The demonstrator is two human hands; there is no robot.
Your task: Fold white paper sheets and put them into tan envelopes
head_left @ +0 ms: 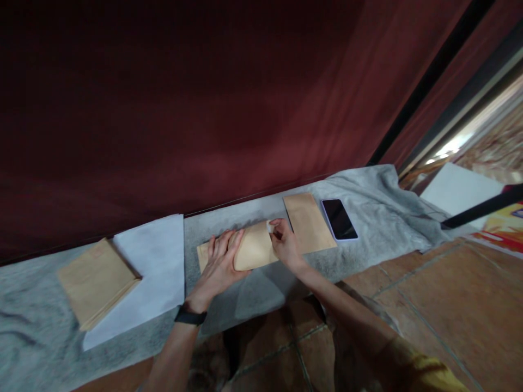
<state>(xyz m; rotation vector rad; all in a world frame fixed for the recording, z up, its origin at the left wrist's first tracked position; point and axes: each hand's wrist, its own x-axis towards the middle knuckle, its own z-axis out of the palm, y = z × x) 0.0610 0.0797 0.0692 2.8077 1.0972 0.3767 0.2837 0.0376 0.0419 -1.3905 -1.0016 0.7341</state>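
Note:
A tan paper envelope lies on the grey cloth in front of me, its right part bulging upward. My left hand rests over its left part, fingers spread and pressing it down. At the right end, my right hand pinches the envelope's edge, where a small white patch shows beside the fingertips. I cannot tell whether that patch is a strip or paper inside. Just right of this hand, a second tan envelope lies flat.
A phone lies beyond the second envelope. To the left, a stack of tan envelopes overlaps white paper. The grey cloth covers a narrow ledge along a dark red hanging. Black poles stand at right above floor tiles.

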